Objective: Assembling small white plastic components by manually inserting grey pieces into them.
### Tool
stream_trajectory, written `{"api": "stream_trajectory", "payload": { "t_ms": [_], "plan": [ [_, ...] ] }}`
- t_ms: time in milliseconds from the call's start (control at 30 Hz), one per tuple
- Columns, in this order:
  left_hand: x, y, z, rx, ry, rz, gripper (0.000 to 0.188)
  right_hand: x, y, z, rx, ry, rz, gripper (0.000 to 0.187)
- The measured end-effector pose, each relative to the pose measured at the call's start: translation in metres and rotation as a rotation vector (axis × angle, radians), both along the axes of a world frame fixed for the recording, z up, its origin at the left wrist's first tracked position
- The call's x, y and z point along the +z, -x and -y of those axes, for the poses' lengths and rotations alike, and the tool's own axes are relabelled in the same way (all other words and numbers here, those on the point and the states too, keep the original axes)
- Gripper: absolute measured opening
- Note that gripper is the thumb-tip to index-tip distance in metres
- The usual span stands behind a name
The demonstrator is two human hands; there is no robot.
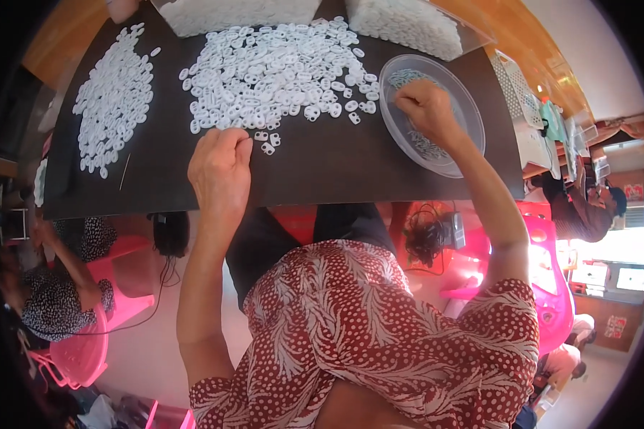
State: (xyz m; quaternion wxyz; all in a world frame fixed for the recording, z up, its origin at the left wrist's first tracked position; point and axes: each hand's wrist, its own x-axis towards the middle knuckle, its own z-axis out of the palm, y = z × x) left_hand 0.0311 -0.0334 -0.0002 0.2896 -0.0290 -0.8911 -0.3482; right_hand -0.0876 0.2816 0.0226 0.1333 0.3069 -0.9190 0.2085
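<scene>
My left hand (220, 164) rests at the near edge of a wide heap of small white oval plastic pieces (272, 71), its fingers curled closed. Whatever those fingers may hold is hidden. Beside it lie a few white pieces with two holes (267, 149). My right hand (428, 107) reaches into a shallow round clear plastic tray (471, 146), fingers pinched together over small thin metal parts. Anything in that pinch is too small to make out. More of these metal parts (426, 148) lie scattered on the tray's bottom.
A second heap of white pieces (118, 100) covers the dark table's (322, 182) left side, near a thin stick (125, 171). Two clear bins (236, 16) (408, 28) of white pieces stand at the back. Pink chairs (79, 350) and other people (587, 207) are around the table.
</scene>
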Motion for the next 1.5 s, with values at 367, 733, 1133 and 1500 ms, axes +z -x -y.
{"api": "stream_trajectory", "payload": {
  "t_ms": [367, 733, 1133, 1500],
  "plan": [
    [0.014, -0.022, -0.029, -0.129, -0.435, 0.049, 0.007, 0.038, -0.038, 0.02, -0.262, 0.49, 0.584, 0.015],
    [0.009, -0.023, -0.058, -0.325, -1.19, 0.2, 0.012, 0.025, -0.091, 0.122, 0.008, 0.794, 0.944, 0.02],
    [-0.008, -0.011, -0.043, -0.087, -0.942, 0.002, 0.007, 0.007, -0.082, 0.155, -0.011, 0.858, 0.957, 0.017],
    [0.001, -0.01, -0.015, 0.085, -0.662, 0.168, 0.008, -0.014, -0.063, 0.151, -0.028, 0.576, 0.278, 0.009]
  ]
}}
